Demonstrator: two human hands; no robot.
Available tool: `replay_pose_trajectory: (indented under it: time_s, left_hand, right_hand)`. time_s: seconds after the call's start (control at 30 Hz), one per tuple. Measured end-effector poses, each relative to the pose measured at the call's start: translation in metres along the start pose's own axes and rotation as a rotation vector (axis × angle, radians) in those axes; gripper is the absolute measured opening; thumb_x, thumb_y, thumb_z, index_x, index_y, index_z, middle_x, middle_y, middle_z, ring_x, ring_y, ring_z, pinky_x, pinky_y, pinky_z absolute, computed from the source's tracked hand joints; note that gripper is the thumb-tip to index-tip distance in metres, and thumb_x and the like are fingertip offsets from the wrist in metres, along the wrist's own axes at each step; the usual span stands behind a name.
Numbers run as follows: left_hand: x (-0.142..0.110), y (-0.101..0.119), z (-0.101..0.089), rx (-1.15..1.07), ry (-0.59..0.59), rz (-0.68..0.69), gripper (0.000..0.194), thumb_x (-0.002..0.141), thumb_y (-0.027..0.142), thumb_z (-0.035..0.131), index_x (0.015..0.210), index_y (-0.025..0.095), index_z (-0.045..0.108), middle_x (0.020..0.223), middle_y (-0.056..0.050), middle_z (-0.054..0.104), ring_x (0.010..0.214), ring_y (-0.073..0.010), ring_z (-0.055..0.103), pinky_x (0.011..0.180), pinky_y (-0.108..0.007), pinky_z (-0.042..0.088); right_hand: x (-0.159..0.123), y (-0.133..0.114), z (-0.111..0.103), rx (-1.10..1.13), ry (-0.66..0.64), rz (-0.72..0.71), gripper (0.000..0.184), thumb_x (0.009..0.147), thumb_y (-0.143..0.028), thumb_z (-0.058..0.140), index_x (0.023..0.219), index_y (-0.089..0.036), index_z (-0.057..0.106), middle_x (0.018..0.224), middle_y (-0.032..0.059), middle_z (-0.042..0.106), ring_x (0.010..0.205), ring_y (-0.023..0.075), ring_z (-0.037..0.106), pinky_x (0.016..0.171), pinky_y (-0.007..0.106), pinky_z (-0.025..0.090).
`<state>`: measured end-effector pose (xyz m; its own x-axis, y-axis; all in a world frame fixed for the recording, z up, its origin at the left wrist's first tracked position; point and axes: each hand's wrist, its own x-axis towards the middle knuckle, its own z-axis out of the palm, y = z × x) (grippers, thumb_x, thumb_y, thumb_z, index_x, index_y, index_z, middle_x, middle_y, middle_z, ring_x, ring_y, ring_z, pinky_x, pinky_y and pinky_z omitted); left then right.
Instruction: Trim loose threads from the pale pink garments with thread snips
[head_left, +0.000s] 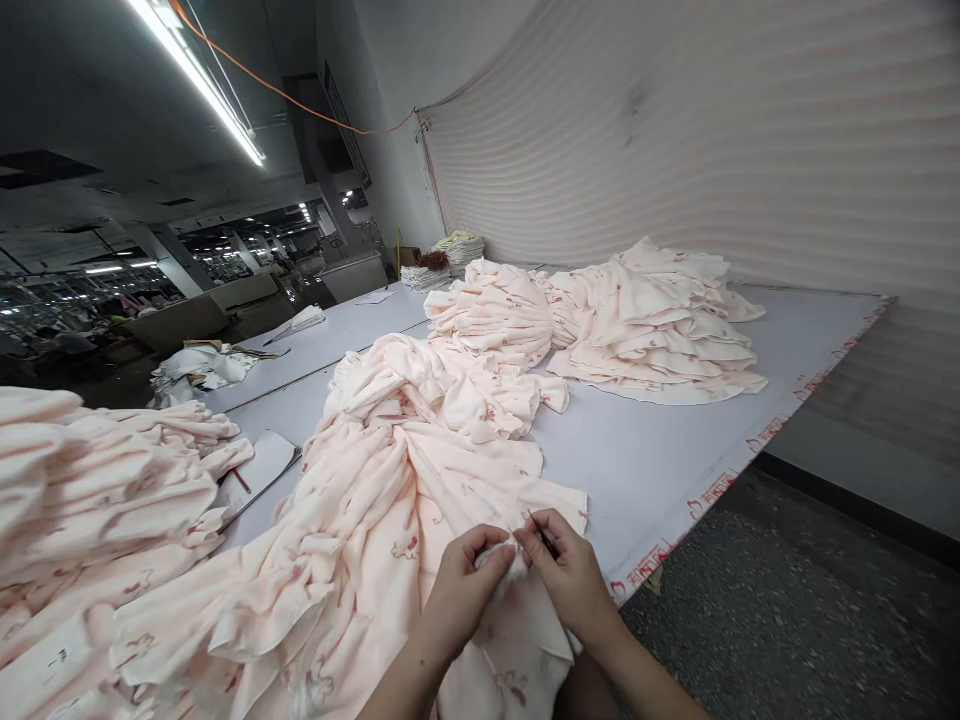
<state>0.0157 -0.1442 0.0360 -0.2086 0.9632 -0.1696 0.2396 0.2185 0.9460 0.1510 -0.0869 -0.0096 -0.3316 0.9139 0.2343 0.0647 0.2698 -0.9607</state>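
Observation:
A pale pink printed fabric piece (517, 640) hangs toward me at the near edge of the table. My left hand (471, 575) pinches its upper edge between thumb and fingers. Close beside it, my right hand (566, 570) is closed around a thin dark pointed tool (544, 538), its exact kind partly hidden by the fingers. The right fingertips also meet the fabric edge, nearly touching the left thumb. Just beyond my hands lies a gathered heap of the same pink fabric (405, 460), spreading down to the left.
Another bundled pink fabric pile (652, 320) lies farther back on the pale table (622, 450). More fabric is stacked at left (97, 490), beside a paper pad (262, 465) with a red pen (241, 481). Folded stacks (457, 250) sit at the far end, near a sheet-covered wall (675, 140).

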Motion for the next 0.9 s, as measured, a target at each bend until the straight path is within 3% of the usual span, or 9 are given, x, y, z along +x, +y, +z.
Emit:
replay_pose_trajectory:
  time_s: [0.07, 0.17, 0.43, 0.6, 0.7, 0.8, 0.9]
  left_hand:
    - [0.0, -0.001, 0.001, -0.046, 0.035, -0.014, 0.02, 0.079, 0.037, 0.058, 0.085, 0.018, 0.063, 0.076, 0.0, 0.061, 0.072, -0.014, 0.054, 0.064, -0.022, 0.043]
    - [-0.001, -0.002, 0.002, -0.085, 0.053, 0.007, 0.021, 0.08, 0.038, 0.058, 0.087, 0.018, 0.062, 0.078, 0.0, 0.062, 0.073, -0.0134, 0.054, 0.064, -0.021, 0.043]
    - [0.0, 0.0, 0.002, 0.124, 0.035, 0.105, 0.019, 0.08, 0.035, 0.057, 0.082, 0.018, 0.066, 0.077, -0.002, 0.067, 0.075, -0.0172, 0.059, 0.067, -0.025, 0.046]
    - [0.004, -0.002, -0.002, 0.167, -0.021, 0.148, 0.017, 0.08, 0.032, 0.058, 0.084, 0.02, 0.069, 0.084, -0.004, 0.07, 0.083, -0.0204, 0.062, 0.075, -0.029, 0.048]
    - [0.006, -0.001, 0.004, 0.193, -0.027, 0.164, 0.016, 0.079, 0.029, 0.057, 0.087, 0.02, 0.069, 0.086, -0.004, 0.07, 0.084, -0.0207, 0.062, 0.076, -0.03, 0.048]
    - [0.008, 0.002, 0.008, 0.288, -0.054, 0.165, 0.016, 0.079, 0.029, 0.056, 0.082, 0.021, 0.069, 0.08, -0.003, 0.069, 0.077, -0.0194, 0.061, 0.071, -0.028, 0.047]
    - [0.015, 0.011, -0.011, 0.148, 0.049, 0.179, 0.017, 0.079, 0.035, 0.058, 0.08, 0.02, 0.066, 0.076, -0.002, 0.066, 0.073, -0.0186, 0.059, 0.067, -0.028, 0.045]
  right_hand:
    - [-0.001, -0.001, -0.005, -0.006, 0.016, 0.003, 0.022, 0.084, -0.039, 0.054, 0.088, -0.018, 0.058, 0.077, 0.0021, 0.062, 0.073, 0.0162, 0.059, 0.066, 0.025, 0.048]
    - [-0.006, -0.003, -0.014, -0.071, -0.08, 0.001, 0.025, 0.083, -0.039, 0.055, 0.097, -0.02, 0.064, 0.091, 0.0052, 0.067, 0.086, 0.0196, 0.062, 0.076, 0.028, 0.049]
    - [-0.005, -0.005, -0.017, -0.056, -0.149, 0.052, 0.025, 0.082, -0.04, 0.056, 0.09, -0.021, 0.071, 0.091, 0.0066, 0.071, 0.086, 0.022, 0.064, 0.077, 0.032, 0.05]
    - [-0.003, 0.0, -0.019, 0.08, -0.208, 0.149, 0.028, 0.082, -0.041, 0.056, 0.08, -0.017, 0.07, 0.073, 0.0035, 0.067, 0.073, 0.0188, 0.062, 0.066, 0.028, 0.049]
    - [-0.004, 0.003, -0.01, 0.191, -0.153, 0.15, 0.025, 0.08, -0.04, 0.059, 0.087, -0.016, 0.063, 0.075, 0.0015, 0.064, 0.076, 0.0174, 0.059, 0.068, 0.026, 0.047]
    - [0.0, 0.007, -0.005, 0.204, -0.059, 0.121, 0.026, 0.082, -0.043, 0.056, 0.08, -0.017, 0.058, 0.068, -0.0012, 0.058, 0.067, 0.0148, 0.056, 0.061, 0.023, 0.044]
    - [0.007, 0.021, -0.018, 0.081, 0.129, 0.149, 0.032, 0.087, -0.047, 0.043, 0.075, -0.019, 0.053, 0.062, -0.0015, 0.056, 0.063, 0.0144, 0.054, 0.062, 0.023, 0.043]
